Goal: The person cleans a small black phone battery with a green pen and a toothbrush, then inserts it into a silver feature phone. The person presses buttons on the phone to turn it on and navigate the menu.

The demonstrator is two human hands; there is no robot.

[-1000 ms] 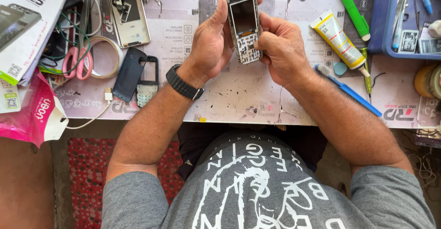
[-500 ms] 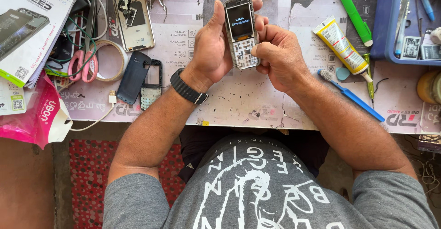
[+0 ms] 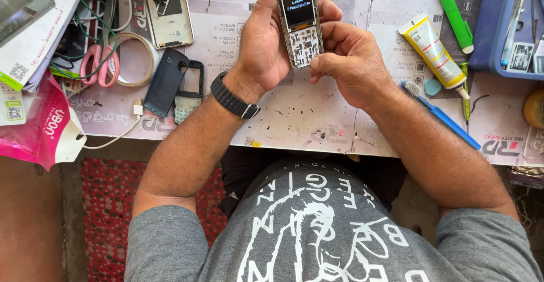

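Phone (image 3: 298, 18), a bare keypad handset with its front cover off, is up in both hands over the paper-covered bench (image 3: 294, 123), upright, screen toward the camera. Change vs a second ago: the screen was dark then, now it's lit with a blue-and-white boot splash, so my read is the board powers up and the display works. It also sits higher and nearer the far edge of the bench than before. Left hand (image 3: 266, 38) wraps the handset's left side, thumb along the edge and fingers behind, closed firmly on it. Right hand (image 3: 351, 61) is curled in a loose fist touching the lower right of the exposed key contacts; it seems to press or steady there, but I can't tell exactly which finger is on what. Black watch (image 3: 233, 98) on the left wrist. Loose parts lie well apart to the left: black back cover (image 3: 165, 81) with keypad frame (image 3: 190, 89) just beside it, and another opened handset shell (image 3: 167, 10) above them. Pink-handled scissors (image 3: 99, 61) and tape roll (image 3: 136, 55) further left. Right side: yellow-and-white glue tube (image 3: 433, 50), green tool (image 3: 453, 13), blue toothbrush (image 3: 445, 118), blue tray (image 3: 498, 33). Judgement: power-on test passing so far, keypad check likely in hand.
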